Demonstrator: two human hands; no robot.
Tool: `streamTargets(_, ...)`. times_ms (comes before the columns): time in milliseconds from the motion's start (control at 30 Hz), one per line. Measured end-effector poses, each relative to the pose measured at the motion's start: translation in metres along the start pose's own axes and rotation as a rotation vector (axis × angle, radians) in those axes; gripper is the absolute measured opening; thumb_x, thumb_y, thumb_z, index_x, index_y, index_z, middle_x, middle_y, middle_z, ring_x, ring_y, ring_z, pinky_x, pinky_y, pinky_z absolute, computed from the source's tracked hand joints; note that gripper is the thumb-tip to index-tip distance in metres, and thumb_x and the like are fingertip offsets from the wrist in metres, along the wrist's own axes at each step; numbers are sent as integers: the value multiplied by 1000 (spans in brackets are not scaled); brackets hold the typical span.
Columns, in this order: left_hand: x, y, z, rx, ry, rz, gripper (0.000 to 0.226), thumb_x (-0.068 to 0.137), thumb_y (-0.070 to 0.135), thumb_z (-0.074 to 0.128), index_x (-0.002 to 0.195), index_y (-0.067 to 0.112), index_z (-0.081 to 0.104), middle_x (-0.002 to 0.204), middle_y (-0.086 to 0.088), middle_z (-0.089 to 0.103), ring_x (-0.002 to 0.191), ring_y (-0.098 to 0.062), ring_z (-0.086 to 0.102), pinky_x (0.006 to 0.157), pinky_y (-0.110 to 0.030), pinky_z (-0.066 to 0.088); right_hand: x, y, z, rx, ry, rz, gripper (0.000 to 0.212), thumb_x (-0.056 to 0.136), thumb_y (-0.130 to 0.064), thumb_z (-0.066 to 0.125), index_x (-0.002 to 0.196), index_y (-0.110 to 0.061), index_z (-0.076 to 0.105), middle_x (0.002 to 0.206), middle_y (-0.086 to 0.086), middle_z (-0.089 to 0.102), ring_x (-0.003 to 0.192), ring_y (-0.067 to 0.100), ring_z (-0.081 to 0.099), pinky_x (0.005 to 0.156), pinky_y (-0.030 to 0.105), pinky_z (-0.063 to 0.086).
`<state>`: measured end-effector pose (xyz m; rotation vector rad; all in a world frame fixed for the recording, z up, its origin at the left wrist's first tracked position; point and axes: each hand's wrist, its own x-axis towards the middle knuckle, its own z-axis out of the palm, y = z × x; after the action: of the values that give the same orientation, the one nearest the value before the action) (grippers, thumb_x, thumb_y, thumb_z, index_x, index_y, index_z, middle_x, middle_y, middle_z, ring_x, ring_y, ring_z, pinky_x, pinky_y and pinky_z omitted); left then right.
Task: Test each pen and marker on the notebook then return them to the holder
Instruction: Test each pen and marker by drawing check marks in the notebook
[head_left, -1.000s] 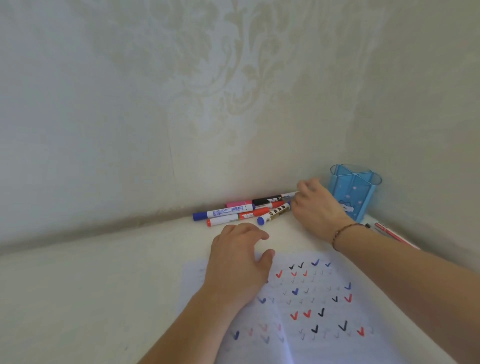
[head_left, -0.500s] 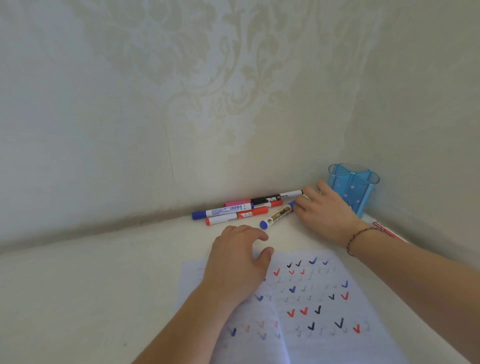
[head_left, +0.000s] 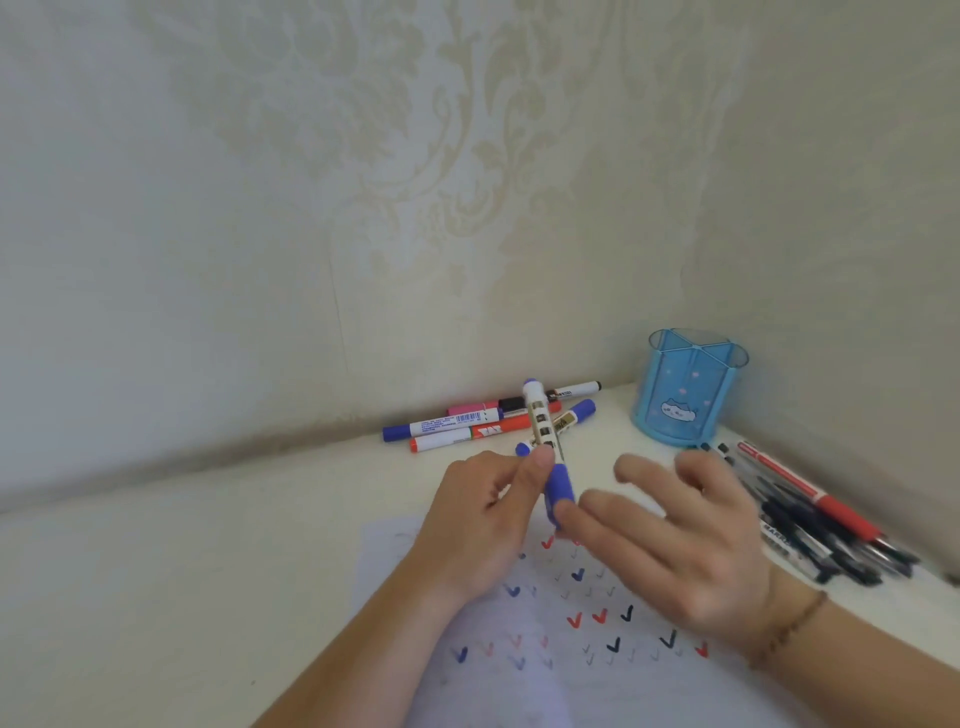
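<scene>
Cream-white counter (head_left: 182, 597) is seen running under everything, meeting pale damask-patterned wallpaper (head_left: 415, 182) at the back and again on the right, so the work sits in a corner. Going from the left, a loose row of markers (head_left: 457, 426) lies against the back wall, blue, red, pink and black among them, none yet returned. Next, the left hand (head_left: 483, 525) is seen pinching the barrel of a blue-capped marker (head_left: 545, 447), which is held nearly upright above the open notebook (head_left: 597, 649), its cap end pointing down toward the page. The right hand (head_left: 680, 540) is blurred; its fingers are spread, with thumb and forefinger appearing to close on the blue cap, though a firm hold cannot be confirmed. The step in hand is judged to be uncapping this marker for its test. Next, the cap would need pulling straight off while the barrel is steadied, then a tick made on a bare part of the page, already covered in red, blue and black ticks. Further right, the blue holder (head_left: 691, 395) stands empty near the corner, and a heap of pens (head_left: 810, 514) lies beside it along the right wall.
</scene>
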<state>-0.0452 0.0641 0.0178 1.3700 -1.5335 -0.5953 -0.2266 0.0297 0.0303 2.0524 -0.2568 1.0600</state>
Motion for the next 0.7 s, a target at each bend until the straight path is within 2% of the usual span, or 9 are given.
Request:
streamTargets(100,2,7,-3,-100,-39,-28,35,92,50,57,81,23,76,81,6,74,83,-12,69,86,-43,53,-6,-6,4,34,-21,-42,13,77,-20,79,86,-14,71,75,1,67,71,28,63,54,34,30)
streamTargets(167,2,10,-5,-137,-19,-46,16,92,32,64,85,24,76,84,10,75,86,-8,69,89,-42,54,-8,-6,3,94,-81,19,17,82,-32,75,89,-19,67,75,-2,67,69,26,61,54,33,32)
streamTargets(267,-1,7,-4,-36,16,60,5,87,34,69,90,31,72,82,14,72,84,-5,65,79,-32,53,4,-2,-13,338,-196,598,37,82,-63,59,99,-31,64,67,-14,64,62,14,56,55,32,44)
streamTargets(333,-4,5,-2,165,-55,186,15,85,41,70,97,32,70,84,19,66,86,-6,60,75,-23,48,15,3,-26,609,-257,1062,47,74,-74,56,108,-42,60,63,-10,66,57,10,58,55,21,48)
streamTargets(367,-5,4,0,239,-95,247,19,85,44,69,100,33,68,85,21,63,87,-5,58,76,-19,46,17,5,-30,737,-294,1179,47,71,-75,58,108,-46,60,69,-11,69,57,10,61,54,19,49)
streamTargets(433,-8,3,1,275,-139,346,22,86,45,67,104,32,66,89,23,59,88,-4,56,77,-15,43,18,4,-36,877,-361,1212,35,69,-68,67,96,-45,69,77,-16,71,58,5,63,53,19,51)
streamTargets(500,-10,3,2,285,-169,379,23,90,45,62,108,30,62,94,21,60,90,-3,56,78,-15,44,20,-3,-40,1012,-309,1320,25,66,-53,74,79,-31,74,63,-10,69,47,3,56,47,15,43)
streamTargets(633,-13,1,2,339,-243,393,35,95,44,53,122,22,58,105,10,64,92,-2,55,79,-8,41,14,-15,-41,1129,-252,1431,23,68,-44,70,71,-21,68,48,11,58,41,19,46,42,25,37)
streamTargets(700,-14,3,2,344,-262,437,37,96,46,51,121,21,58,101,6,69,86,-6,59,75,-17,49,11,-15,-39,1145,-244,1406,22,71,-39,69,66,-18,64,45,13,54,40,20,43,42,28,36)
